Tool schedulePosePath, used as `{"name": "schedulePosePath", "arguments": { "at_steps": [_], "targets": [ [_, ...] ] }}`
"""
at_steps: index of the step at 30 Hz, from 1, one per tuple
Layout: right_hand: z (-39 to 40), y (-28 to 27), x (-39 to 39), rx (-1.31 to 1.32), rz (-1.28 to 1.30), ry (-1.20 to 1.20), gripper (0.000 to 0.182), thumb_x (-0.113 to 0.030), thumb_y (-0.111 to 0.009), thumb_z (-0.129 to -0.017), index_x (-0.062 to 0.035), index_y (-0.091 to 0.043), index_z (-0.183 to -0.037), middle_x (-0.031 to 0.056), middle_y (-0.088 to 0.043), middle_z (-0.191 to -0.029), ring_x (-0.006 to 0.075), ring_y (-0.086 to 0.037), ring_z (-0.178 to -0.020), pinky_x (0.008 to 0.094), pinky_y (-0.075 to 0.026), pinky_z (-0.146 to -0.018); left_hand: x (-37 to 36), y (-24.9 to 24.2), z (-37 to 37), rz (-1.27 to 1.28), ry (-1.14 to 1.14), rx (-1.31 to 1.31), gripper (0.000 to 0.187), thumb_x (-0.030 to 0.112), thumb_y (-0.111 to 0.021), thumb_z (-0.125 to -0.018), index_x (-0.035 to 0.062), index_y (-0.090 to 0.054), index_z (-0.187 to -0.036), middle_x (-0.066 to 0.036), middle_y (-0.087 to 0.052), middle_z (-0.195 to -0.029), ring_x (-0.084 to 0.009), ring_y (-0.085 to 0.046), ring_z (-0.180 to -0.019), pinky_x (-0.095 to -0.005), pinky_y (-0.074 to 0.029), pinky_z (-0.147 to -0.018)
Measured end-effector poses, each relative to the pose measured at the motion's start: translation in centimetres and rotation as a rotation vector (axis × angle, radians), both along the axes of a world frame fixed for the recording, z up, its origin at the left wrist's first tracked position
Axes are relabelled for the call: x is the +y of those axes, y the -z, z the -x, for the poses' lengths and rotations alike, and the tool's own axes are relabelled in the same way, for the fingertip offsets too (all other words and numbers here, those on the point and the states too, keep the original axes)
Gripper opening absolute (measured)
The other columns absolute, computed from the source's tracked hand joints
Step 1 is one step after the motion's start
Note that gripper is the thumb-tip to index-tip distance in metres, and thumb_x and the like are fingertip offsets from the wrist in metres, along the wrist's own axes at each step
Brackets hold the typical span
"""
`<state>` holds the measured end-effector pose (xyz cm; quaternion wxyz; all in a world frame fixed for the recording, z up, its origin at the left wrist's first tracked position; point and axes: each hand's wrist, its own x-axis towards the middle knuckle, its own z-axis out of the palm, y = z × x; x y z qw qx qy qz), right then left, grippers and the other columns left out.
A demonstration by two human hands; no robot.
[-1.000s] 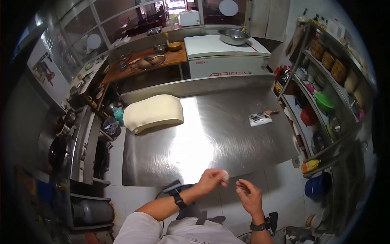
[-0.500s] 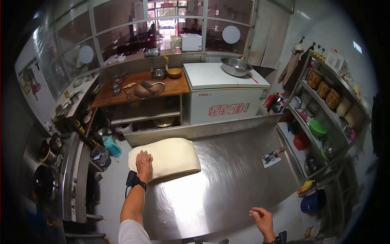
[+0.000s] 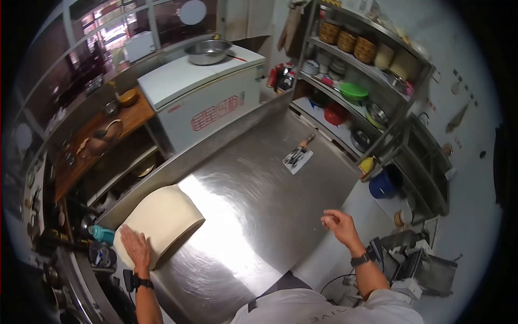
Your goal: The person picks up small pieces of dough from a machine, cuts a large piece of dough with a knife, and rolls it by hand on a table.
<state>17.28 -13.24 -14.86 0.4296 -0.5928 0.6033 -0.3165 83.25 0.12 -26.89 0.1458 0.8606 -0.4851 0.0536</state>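
A big, thick slab of pale dough (image 3: pixel 168 213) lies at the left end of the steel worktable (image 3: pixel 243 183). My left hand (image 3: pixel 136 248) rests flat on its near left part, fingers stretched out. Over the right side of the table, apart from the dough, hangs my right hand (image 3: pixel 341 228). Its fingers are loosely curled with gaps between them, and I see nothing held. A cleaver (image 3: pixel 298 159) with a wooden handle and dark marks on its blade lies toward the table's far right.
Behind the table's raised back edge stands a white chest freezer (image 3: pixel 210 102) with a steel bowl (image 3: pixel 208 52) on top. Shelves (image 3: pixel 372 70) flank the right, near a blue bucket (image 3: pixel 385 183). A teal thermos (image 3: pixel 101 234) is left of the dough.
My view has swung to the right, so the dough and freezer appear farther left. My left hand stays on the dough. My right arm has risen farther into view.
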Motion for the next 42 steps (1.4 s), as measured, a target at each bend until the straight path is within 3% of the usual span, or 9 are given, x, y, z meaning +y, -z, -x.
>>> {"name": "schedulePosePath", "arguments": {
  "at_steps": [6,11,13,20,24,30,34,39,42],
  "targets": [
    [7.3,5.7,-12.1,0.041,0.121,0.040,0.034,-0.013,-0.063,-0.096,0.0056,-0.064,-0.124,0.0120,-0.075,-0.093,0.0162,-0.071,-0.086,0.0289,-0.055,-0.079,-1.4,-1.9,2.8,-0.332,-0.098,0.013,0.074,0.037,-0.049,-0.103,-0.0077,-0.023,-0.156,-0.025,-0.017,-0.166,-0.0391,-0.012,-0.155,-0.0493,-0.009,-0.126],
    [8.6,10.4,-26.6,0.450,0.305,-0.041,0.038,-0.012,-0.061,-0.094,0.0043,-0.062,-0.128,0.0202,-0.073,-0.103,0.0378,-0.071,-0.094,0.0399,-0.055,-0.087,-2.4,-2.8,3.1,-0.506,-0.206,0.023,0.076,0.043,-0.045,-0.104,-0.0056,-0.021,-0.158,-0.025,-0.015,-0.167,-0.0392,-0.010,-0.155,-0.0496,-0.008,-0.125],
    [8.2,11.3,-30.7,0.551,0.339,-0.076,0.039,-0.011,-0.060,-0.095,0.0029,-0.060,-0.131,0.0206,-0.070,-0.113,0.0392,-0.067,-0.103,0.0408,-0.053,-0.092,-2.0,-1.2,2.5,-0.257,-0.290,-0.088,0.077,0.046,-0.043,-0.105,-0.0042,-0.020,-0.158,-0.025,-0.014,-0.167,-0.0394,-0.009,-0.155,-0.0501,-0.008,-0.125],
    [6.0,17.0,-41.7,0.918,0.613,-0.435,0.045,-0.011,-0.058,-0.095,-0.0053,-0.057,-0.139,0.0143,-0.055,-0.146,0.0335,-0.051,-0.134,0.0516,-0.041,-0.111,-4.0,-1.7,5.5,-0.489,-0.408,0.024,0.076,0.046,-0.039,-0.107,-0.0098,-0.021,-0.156,-0.028,-0.018,-0.164,-0.0410,-0.012,-0.155,-0.0508,-0.011,-0.124],
    [5.3,18.4,-43.8,0.991,0.665,-0.532,0.041,-0.011,-0.059,-0.093,-0.0067,-0.060,-0.133,0.0114,-0.055,-0.144,0.0319,-0.051,-0.135,0.0574,-0.038,-0.111,-2.6,0.1,3.5,-0.435,-0.366,0.020,0.076,0.045,-0.039,-0.106,-0.0103,-0.021,-0.155,-0.028,-0.018,-0.164,-0.0409,-0.012,-0.155,-0.0514,-0.010,-0.124],
    [6.7,14.4,-41.2,0.878,0.283,-0.575,0.033,-0.034,-0.065,-0.088,-0.0047,-0.069,-0.102,0.0218,-0.069,-0.103,0.0399,-0.067,-0.099,0.0494,-0.052,-0.085,0.1,6.0,-0.2,-0.401,-0.405,0.063,0.082,0.040,-0.054,-0.100,-0.0093,-0.020,-0.156,-0.029,-0.019,-0.164,-0.0414,-0.014,-0.154,-0.0472,-0.010,-0.126],
    [9.6,16.6,-36.4,1.005,0.221,-0.568,0.032,-0.032,-0.070,-0.087,-0.0016,-0.070,-0.098,0.0260,-0.070,-0.098,0.0464,-0.066,-0.095,0.0519,-0.054,-0.083,-2.9,0.8,4.7,-0.357,-0.423,0.024,0.085,0.051,-0.049,-0.100,-0.0096,-0.025,-0.154,-0.029,-0.022,-0.163,-0.0404,-0.017,-0.154,-0.0514,-0.011,-0.125],
    [12.8,18.5,-29.0,0.318,-0.186,-0.539,0.005,-0.002,-0.064,-0.075,-0.0022,-0.062,-0.080,0.0041,-0.065,-0.074,0.0203,-0.067,-0.071,0.0347,-0.049,-0.066,-3.5,0.2,6.5,-0.275,-0.381,0.045,0.087,0.053,-0.049,-0.099,-0.0103,-0.025,-0.154,-0.029,-0.023,-0.162,-0.0402,-0.017,-0.154,-0.0529,-0.009,-0.125],
    [8.1,13.5,-20.9,0.329,-0.320,-0.342,0.012,0.000,-0.062,-0.072,-0.0073,-0.058,-0.081,-0.0034,-0.057,-0.070,0.0092,-0.055,-0.058,0.0306,-0.047,-0.053,-3.2,-0.1,6.8,-0.178,-0.325,0.022,0.089,0.051,-0.050,-0.097,-0.0122,-0.024,-0.154,-0.031,-0.022,-0.163,-0.0404,-0.014,-0.154,-0.0533,-0.005,-0.125]
  ]
}}
